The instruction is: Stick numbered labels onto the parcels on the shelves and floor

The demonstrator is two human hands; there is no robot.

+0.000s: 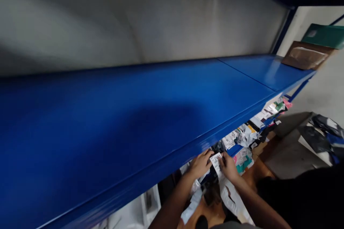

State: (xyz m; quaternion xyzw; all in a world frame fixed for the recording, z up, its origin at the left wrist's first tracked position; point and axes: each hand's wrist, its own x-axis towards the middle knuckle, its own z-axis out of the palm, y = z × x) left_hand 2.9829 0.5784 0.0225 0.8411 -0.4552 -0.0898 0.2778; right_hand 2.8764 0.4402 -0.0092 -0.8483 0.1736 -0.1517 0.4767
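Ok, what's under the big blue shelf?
Below the blue shelf, labelled packages show along its front on a lower shelf, with something white farther left. Whatever lies deeper is covered; the left hand hides some too.

Smooth, glossy metal shelf [172,89]; matt paper label [215,161].

Label [215,160] is white with black print, paper strip [240,205] white, shelf [161,89] solid blue, wall [172,18] mottled grey, upper box [324,35] green, lower box [303,55] brown, floor [264,171] orange-brown, packets [246,136] mixed white, black, green, pink.
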